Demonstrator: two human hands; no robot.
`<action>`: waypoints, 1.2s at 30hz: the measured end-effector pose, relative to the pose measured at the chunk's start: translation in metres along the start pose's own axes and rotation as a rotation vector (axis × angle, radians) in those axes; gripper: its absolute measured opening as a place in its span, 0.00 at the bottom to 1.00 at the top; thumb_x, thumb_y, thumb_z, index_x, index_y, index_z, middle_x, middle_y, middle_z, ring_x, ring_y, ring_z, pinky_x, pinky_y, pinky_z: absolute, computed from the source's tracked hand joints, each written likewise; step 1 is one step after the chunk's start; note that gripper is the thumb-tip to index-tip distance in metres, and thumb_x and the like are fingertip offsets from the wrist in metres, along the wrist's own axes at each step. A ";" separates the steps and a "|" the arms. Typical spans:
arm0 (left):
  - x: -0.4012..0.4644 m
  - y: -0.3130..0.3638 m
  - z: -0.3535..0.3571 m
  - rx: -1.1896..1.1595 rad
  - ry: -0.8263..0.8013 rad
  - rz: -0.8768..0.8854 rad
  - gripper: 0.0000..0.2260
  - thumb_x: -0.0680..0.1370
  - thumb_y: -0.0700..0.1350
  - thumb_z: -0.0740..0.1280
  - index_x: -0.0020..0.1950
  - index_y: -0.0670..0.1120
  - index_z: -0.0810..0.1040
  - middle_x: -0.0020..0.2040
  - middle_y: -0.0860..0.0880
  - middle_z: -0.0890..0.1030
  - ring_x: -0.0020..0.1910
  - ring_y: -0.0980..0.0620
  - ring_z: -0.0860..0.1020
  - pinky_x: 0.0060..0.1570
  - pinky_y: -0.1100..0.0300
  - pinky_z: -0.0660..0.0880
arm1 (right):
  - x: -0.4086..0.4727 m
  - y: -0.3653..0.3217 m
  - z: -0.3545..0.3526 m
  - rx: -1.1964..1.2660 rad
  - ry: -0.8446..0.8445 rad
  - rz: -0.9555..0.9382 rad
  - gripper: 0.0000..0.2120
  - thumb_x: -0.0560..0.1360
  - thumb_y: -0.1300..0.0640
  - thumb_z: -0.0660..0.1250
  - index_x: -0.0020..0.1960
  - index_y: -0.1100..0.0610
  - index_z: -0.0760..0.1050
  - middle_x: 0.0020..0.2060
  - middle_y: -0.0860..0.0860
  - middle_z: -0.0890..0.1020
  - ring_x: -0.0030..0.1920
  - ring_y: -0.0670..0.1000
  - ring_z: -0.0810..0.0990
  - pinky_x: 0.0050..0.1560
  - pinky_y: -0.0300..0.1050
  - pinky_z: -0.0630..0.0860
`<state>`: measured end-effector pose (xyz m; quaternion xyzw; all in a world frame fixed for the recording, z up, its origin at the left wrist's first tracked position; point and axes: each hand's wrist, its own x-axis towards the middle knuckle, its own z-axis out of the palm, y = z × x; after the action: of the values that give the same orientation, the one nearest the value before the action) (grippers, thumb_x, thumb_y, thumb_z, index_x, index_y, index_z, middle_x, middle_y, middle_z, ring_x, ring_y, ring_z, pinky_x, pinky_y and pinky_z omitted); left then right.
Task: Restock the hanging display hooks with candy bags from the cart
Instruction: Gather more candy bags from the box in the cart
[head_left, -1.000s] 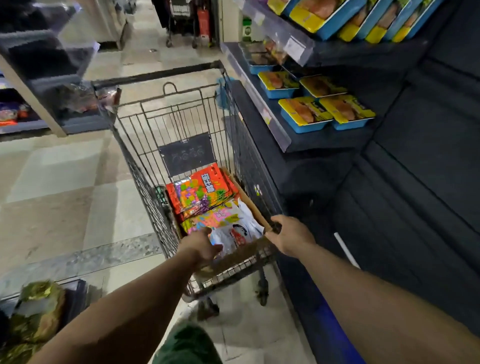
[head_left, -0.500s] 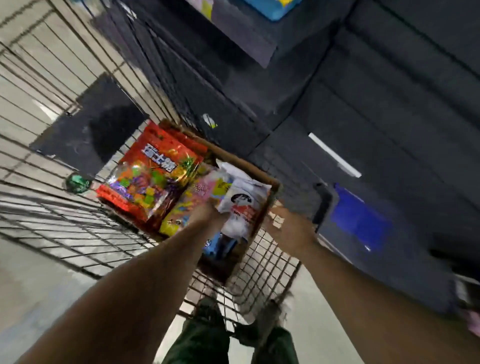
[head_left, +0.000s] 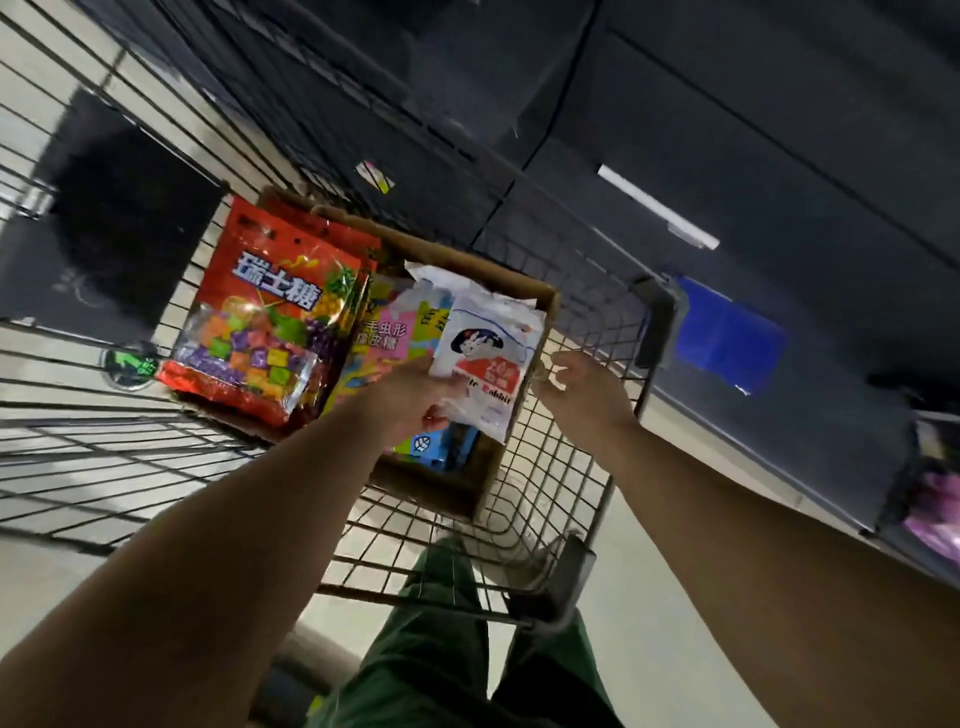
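Cardboard box (head_left: 524, 291) sits inside the wire cart (head_left: 571, 467) and holds three kinds of candy bags: one red bag (head_left: 260, 317) of coloured cubes, a pink-and-yellow bag (head_left: 387, 338) beside it, and a white bag (head_left: 485, 358) printed with a rabbit. Left hand (head_left: 410, 400) grips the white bag's lower edge. Right hand (head_left: 587, 395) hovers just beside the box, fingers spread wide, holding nothing. A blue packet (head_left: 441, 447) beneath is mostly hidden. Dark shelving (head_left: 727, 130) fills the upper right.
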<state>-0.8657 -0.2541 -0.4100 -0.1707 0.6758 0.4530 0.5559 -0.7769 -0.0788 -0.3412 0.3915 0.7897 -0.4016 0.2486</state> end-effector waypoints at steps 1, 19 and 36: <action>-0.010 -0.003 -0.008 0.017 -0.059 0.034 0.07 0.77 0.40 0.71 0.55 0.44 0.79 0.57 0.44 0.81 0.49 0.50 0.79 0.39 0.62 0.77 | 0.000 -0.005 0.000 0.147 -0.007 0.063 0.26 0.75 0.44 0.69 0.69 0.51 0.72 0.63 0.47 0.78 0.64 0.54 0.77 0.62 0.48 0.74; 0.061 0.019 0.027 0.330 0.298 -0.024 0.36 0.74 0.58 0.73 0.75 0.43 0.64 0.71 0.40 0.72 0.66 0.39 0.74 0.60 0.47 0.74 | 0.009 0.024 0.024 0.720 0.097 0.384 0.12 0.79 0.42 0.63 0.45 0.51 0.73 0.39 0.54 0.81 0.40 0.55 0.82 0.43 0.49 0.79; -0.125 0.067 0.030 -0.001 -0.259 0.282 0.12 0.74 0.28 0.67 0.51 0.43 0.81 0.39 0.46 0.86 0.37 0.49 0.86 0.34 0.58 0.81 | -0.074 0.027 -0.067 0.862 0.128 0.019 0.09 0.79 0.46 0.65 0.49 0.51 0.70 0.43 0.51 0.81 0.34 0.46 0.80 0.37 0.44 0.78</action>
<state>-0.8567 -0.2290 -0.2674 -0.0148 0.6157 0.5448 0.5690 -0.7180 -0.0438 -0.2635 0.4908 0.5599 -0.6673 0.0166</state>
